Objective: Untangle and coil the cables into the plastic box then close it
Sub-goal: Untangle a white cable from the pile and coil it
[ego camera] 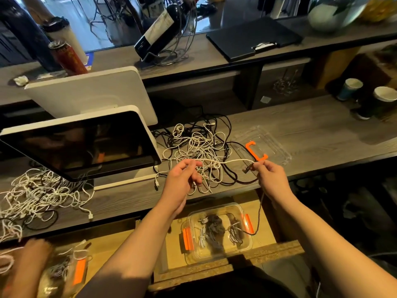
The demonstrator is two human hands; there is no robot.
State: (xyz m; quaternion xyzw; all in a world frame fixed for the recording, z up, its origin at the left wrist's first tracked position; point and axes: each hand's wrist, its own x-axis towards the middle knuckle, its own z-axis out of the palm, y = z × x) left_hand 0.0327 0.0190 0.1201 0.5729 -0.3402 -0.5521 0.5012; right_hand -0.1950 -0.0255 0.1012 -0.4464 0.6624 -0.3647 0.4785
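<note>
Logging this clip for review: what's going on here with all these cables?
A person is pulling cables out of a tangle on the counter. The right hand pinches the plug end of a dark cable that trails down into an open plastic box below, already holding a few coiled cables. The left hand grips a white cable from the tangle. The lid lies on the counter, so the box isn't closed.

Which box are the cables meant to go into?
Look below the wooden counter, between the person's forearms. On the lower shelf sits a clear plastic box, open, with coiled cables inside. Orange clips on both ends mark it; its lid lies on the counter above.
</note>
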